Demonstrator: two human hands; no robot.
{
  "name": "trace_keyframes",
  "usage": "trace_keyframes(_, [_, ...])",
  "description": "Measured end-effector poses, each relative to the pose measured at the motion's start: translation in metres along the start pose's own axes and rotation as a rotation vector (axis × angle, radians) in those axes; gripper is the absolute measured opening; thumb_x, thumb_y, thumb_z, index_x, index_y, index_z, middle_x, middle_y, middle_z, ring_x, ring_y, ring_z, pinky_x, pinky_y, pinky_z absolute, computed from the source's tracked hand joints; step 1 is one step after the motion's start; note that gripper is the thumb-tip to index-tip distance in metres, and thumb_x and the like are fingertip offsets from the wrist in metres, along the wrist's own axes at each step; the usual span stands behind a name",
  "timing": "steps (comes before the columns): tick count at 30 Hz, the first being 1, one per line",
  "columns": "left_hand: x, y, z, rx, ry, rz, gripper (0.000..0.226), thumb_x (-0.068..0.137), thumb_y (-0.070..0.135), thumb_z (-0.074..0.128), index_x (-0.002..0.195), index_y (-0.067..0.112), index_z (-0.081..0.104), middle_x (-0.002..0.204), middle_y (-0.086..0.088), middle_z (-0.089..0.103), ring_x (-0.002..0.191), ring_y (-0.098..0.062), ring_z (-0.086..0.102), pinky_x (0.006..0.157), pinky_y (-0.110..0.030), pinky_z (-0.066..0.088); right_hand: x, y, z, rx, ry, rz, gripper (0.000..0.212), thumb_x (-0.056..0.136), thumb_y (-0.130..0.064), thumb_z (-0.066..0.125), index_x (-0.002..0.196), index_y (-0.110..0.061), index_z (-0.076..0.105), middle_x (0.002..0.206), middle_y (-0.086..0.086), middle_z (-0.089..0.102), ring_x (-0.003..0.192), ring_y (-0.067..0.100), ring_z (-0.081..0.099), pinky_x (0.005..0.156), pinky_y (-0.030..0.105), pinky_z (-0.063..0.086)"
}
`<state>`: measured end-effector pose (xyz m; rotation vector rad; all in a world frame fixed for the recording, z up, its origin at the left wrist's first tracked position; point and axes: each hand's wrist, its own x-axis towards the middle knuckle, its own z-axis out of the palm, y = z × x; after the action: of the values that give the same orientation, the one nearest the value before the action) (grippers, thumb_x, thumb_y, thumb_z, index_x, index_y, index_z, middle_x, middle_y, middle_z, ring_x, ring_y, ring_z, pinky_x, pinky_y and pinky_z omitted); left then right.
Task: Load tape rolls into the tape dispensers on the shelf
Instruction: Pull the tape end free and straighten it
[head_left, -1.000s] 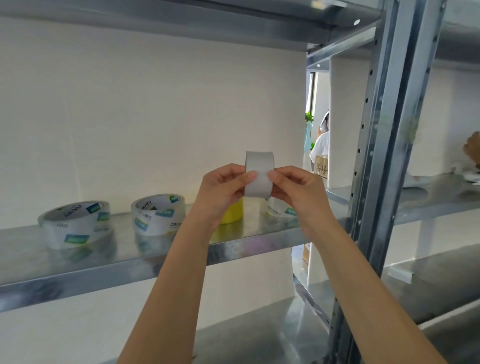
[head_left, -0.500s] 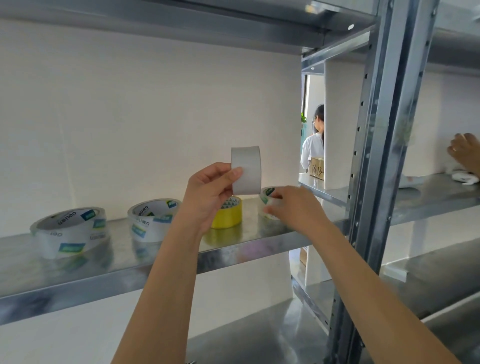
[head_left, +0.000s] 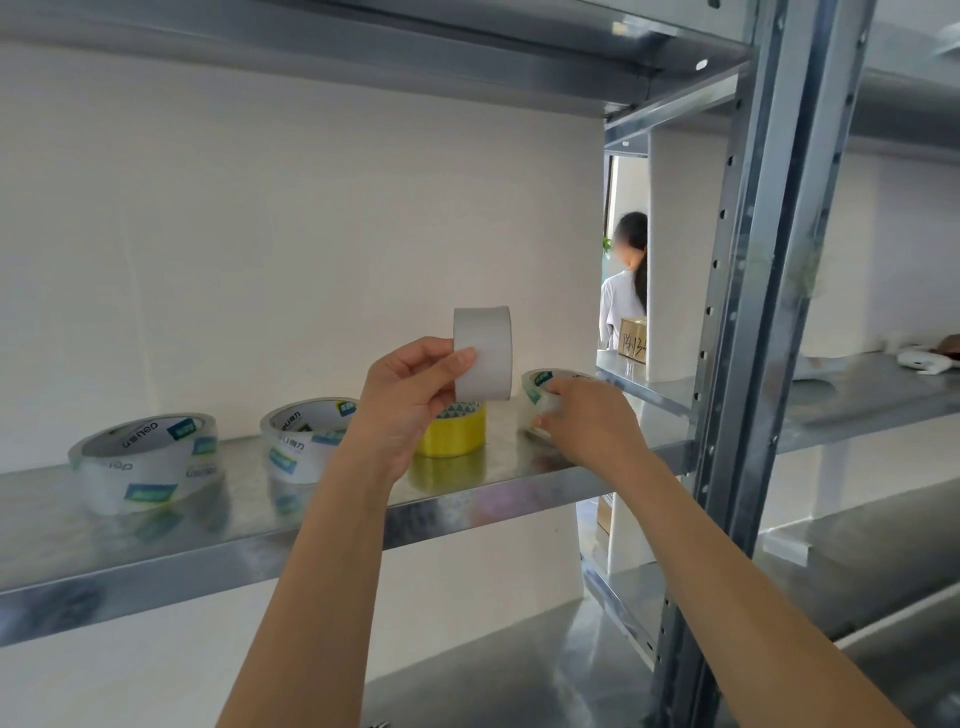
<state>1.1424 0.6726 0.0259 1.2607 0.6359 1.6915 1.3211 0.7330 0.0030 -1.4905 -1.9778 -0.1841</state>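
Note:
My left hand (head_left: 410, 402) holds a plain white tape roll (head_left: 485, 353) upright on its edge above the metal shelf (head_left: 467, 499), thumb pressed on its outer face. My right hand (head_left: 584, 423) reaches onto the shelf and its fingers curl round a clear tape roll (head_left: 540, 382) with blue and green labels near the shelf's right end. A yellow tape roll (head_left: 454, 434) lies flat on the shelf below the white roll. Two more clear labelled rolls (head_left: 148, 462) (head_left: 301, 439) lie further left. No tape dispenser shows in this view.
A steel upright post (head_left: 753, 312) stands just right of my right arm. Another shelf (head_left: 857, 400) continues to the right with a white object (head_left: 922, 359) on it. A person (head_left: 626, 296) stands behind the shelving beside a cardboard box (head_left: 632, 339). A lower shelf (head_left: 493, 675) lies below.
My right hand let go of the white roll, dropped to the shelf and took hold of the clear roll at the right. My left hand keeps the white roll up.

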Motion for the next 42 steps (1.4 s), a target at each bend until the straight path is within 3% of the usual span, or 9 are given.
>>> trace_keyframes(2, [0.000,0.000,0.000,-0.008,0.006,-0.004,0.014,0.067,0.012,0.070,0.078,0.007,0.063,0.077,-0.003,0.069,0.079,-0.017,0.065,0.083,-0.033,0.055,-0.001,-0.001,-0.011,0.222,0.061,0.079,0.019,0.083,-0.025,0.062,0.097,-0.013,0.066,0.092,0.006,0.066,0.089,0.026,0.059,0.069,0.028,0.038])
trace_keyframes(4, [0.001,0.000,0.000,-0.009,0.014,-0.007,0.017,0.067,0.013,0.070,0.081,0.006,0.064,0.079,-0.004,0.070,0.080,-0.017,0.065,0.084,-0.034,0.055,-0.004,0.000,-0.026,0.713,0.127,0.187,0.015,0.084,-0.024,0.065,0.093,-0.012,0.066,0.085,0.005,0.064,0.082,0.022,0.057,0.068,0.028,0.040])
trace_keyframes(6, [0.001,0.000,0.001,0.002,0.016,-0.015,0.020,0.067,0.015,0.071,0.083,0.006,0.064,0.080,-0.003,0.070,0.080,-0.017,0.066,0.083,-0.034,0.056,-0.012,-0.004,-0.040,1.245,0.171,0.203,0.009,0.084,-0.019,0.067,0.090,-0.013,0.068,0.087,0.002,0.068,0.084,0.016,0.061,0.080,0.027,0.046])
trace_keyframes(9, [0.001,-0.002,0.003,0.035,0.006,-0.023,0.018,0.066,0.016,0.070,0.081,0.008,0.065,0.078,0.000,0.071,0.079,-0.015,0.066,0.082,-0.033,0.055,-0.020,-0.009,-0.054,1.513,0.216,0.115,0.021,0.076,-0.025,0.066,0.095,-0.017,0.067,0.091,-0.004,0.071,0.090,0.011,0.064,0.093,0.029,0.049])
trace_keyframes(19, [0.004,-0.008,0.013,0.080,0.030,-0.046,0.010,0.074,0.010,0.071,0.084,0.008,0.068,0.079,-0.003,0.072,0.076,-0.017,0.065,0.081,-0.036,0.052,-0.027,-0.011,-0.060,1.576,0.299,0.022,0.040,0.055,-0.044,0.079,0.088,-0.021,0.074,0.095,-0.003,0.074,0.095,0.014,0.065,0.095,0.032,0.050])
trace_keyframes(24, [0.015,-0.021,0.030,0.543,0.156,0.091,0.014,0.074,0.005,0.076,0.085,0.011,0.072,0.077,-0.002,0.070,0.070,-0.013,0.063,0.073,-0.029,0.051,-0.032,0.002,-0.064,1.517,0.318,0.037,0.046,0.052,-0.051,0.082,0.088,-0.023,0.075,0.096,-0.001,0.072,0.096,0.017,0.064,0.098,0.038,0.048])
trace_keyframes(28, [0.028,-0.038,0.048,0.916,0.014,0.230,0.018,0.077,0.010,0.074,0.094,0.013,0.076,0.084,-0.002,0.073,0.077,-0.016,0.065,0.078,-0.026,0.051,-0.038,0.013,-0.073,1.500,0.321,0.058,0.031,0.058,-0.039,0.075,0.084,-0.022,0.074,0.090,-0.003,0.073,0.092,0.016,0.065,0.098,0.038,0.049])
trace_keyframes(34, [0.045,-0.080,0.058,1.321,-0.260,0.180,0.029,0.090,0.012,0.056,0.116,0.018,0.068,0.120,-0.005,0.067,0.110,-0.023,0.059,0.097,-0.028,0.041,-0.048,0.031,-0.081,1.482,0.350,0.044,0.021,0.060,-0.033,0.073,0.080,-0.026,0.076,0.082,-0.007,0.074,0.080,0.009,0.068,0.073,0.018,0.052])
trace_keyframes(42, [0.049,-0.085,0.055,1.337,-0.317,0.169,0.033,0.094,0.017,0.050,0.125,0.022,0.061,0.128,-0.003,0.061,0.117,-0.022,0.054,0.102,-0.028,0.037,-0.057,0.032,-0.081,1.467,0.364,0.114,0.019,0.069,-0.024,0.067,0.088,-0.021,0.069,0.081,-0.010,0.074,0.080,0.005,0.068,0.074,0.016,0.052])
